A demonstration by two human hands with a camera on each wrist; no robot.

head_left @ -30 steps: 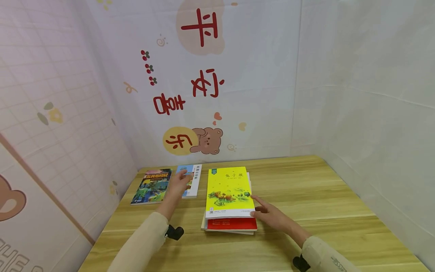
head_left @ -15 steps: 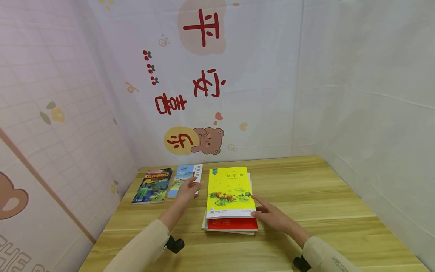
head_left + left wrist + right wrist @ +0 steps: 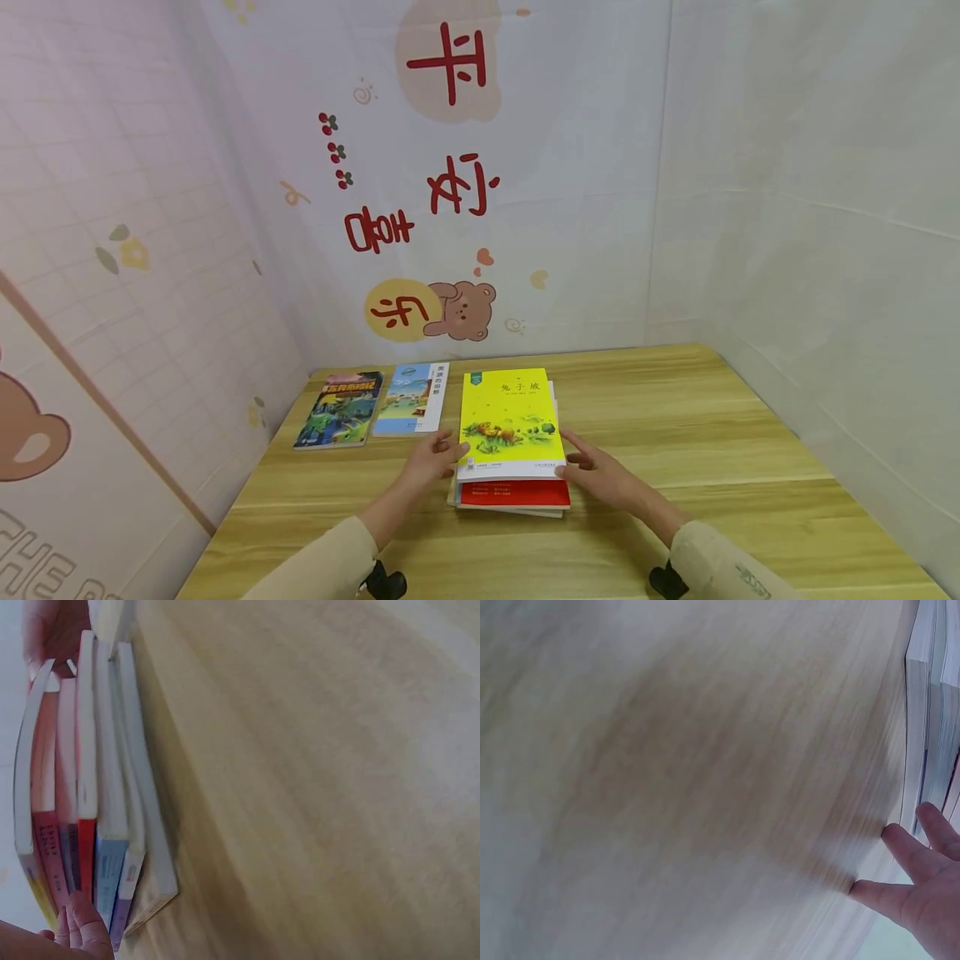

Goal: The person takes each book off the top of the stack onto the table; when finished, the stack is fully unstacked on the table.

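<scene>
A stack of books lies on the wooden table, with a yellow picture-covered book [image 3: 510, 417] on top and a red book [image 3: 513, 493] jutting out beneath it at the near edge. My left hand [image 3: 431, 465] touches the stack's left side; in the left wrist view the left fingers [image 3: 86, 924] lie against the spines of several books. At the opposite side is my right hand [image 3: 603, 477], its fingers spread by the right edge. Some right fingertips [image 3: 891, 832] meet the tabletop beside the pages in the right wrist view. Neither hand grips a book.
Left of the stack lie a blue-and-white book [image 3: 411, 400] and, farther left, a dark colourful book [image 3: 341, 410], both flat. Printed cloth walls [image 3: 570, 208] close off the back and sides of the wooden table [image 3: 660, 400].
My left hand has come back from over the blue-and-white book, moving nearer and rightward to the stack's left side. The right hand and the stack stay in place.
</scene>
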